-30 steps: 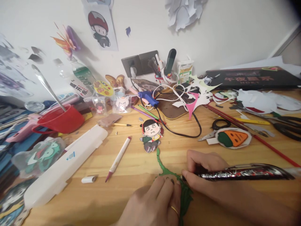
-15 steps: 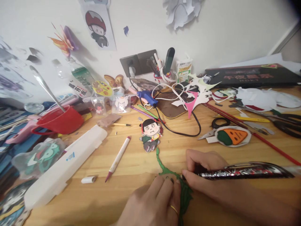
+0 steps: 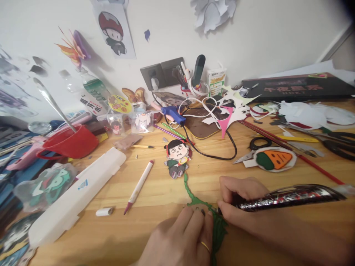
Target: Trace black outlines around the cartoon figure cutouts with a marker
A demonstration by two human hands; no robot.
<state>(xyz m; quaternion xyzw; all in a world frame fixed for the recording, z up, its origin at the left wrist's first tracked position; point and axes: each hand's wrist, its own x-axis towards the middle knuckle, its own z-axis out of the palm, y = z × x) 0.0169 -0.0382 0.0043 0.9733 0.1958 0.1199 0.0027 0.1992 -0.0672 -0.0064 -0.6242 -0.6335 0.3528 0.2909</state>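
My left hand [image 3: 180, 236], a gold ring on one finger, is closed with its fingertips pressed down on a green-edged cutout [image 3: 219, 229] on the table. Part of a tan drawn face shows by the fingers; most of the cutout is covered. A thin green strip curves from it toward a paper cartoon figure [image 3: 177, 157] with black hair. Pinched in my right hand [image 3: 241, 195] is a shiny black patterned pen-shaped tool [image 3: 294, 197], wide toward its far end. Its tip is close to the cutout's upper right edge; contact is hard to make out.
A reddish marker [image 3: 138, 186] and its white cap [image 3: 104, 211] lie left of my hands, by a long white case [image 3: 77, 195]. Scissors [image 3: 257, 146] and a carrot cutout [image 3: 274, 159] lie to the right. Behind are a blue glue gun [image 3: 174, 115], looping cords and a red cup [image 3: 69, 142].
The right hand and the black tool have shifted very slightly right, the tool tilting a little. The left hand stays pressed on the cutout.
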